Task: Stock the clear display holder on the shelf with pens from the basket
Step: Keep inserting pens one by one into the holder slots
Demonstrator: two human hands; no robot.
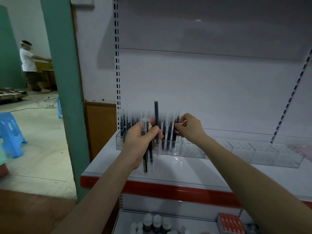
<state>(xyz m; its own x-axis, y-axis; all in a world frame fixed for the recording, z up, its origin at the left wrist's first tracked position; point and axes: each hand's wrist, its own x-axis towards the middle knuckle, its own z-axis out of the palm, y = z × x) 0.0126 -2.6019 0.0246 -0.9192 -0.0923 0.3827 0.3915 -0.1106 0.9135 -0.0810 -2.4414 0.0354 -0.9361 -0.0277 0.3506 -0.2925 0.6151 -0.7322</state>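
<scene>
At the left end of the clear display holder (244,149) on the shelf (185,168), grips a bundle of pens (156,115) upright in the left hand (143,137) as ready stock, pinches one standing pen (174,138) with the right hand (187,127), likely seating it.

Shop: slotted retail shelving (185,168), stocked pens (169,132).

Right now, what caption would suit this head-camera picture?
Left hand grips spare pens; right hand pinches a pen standing in the clear holder on the shelf.
</scene>
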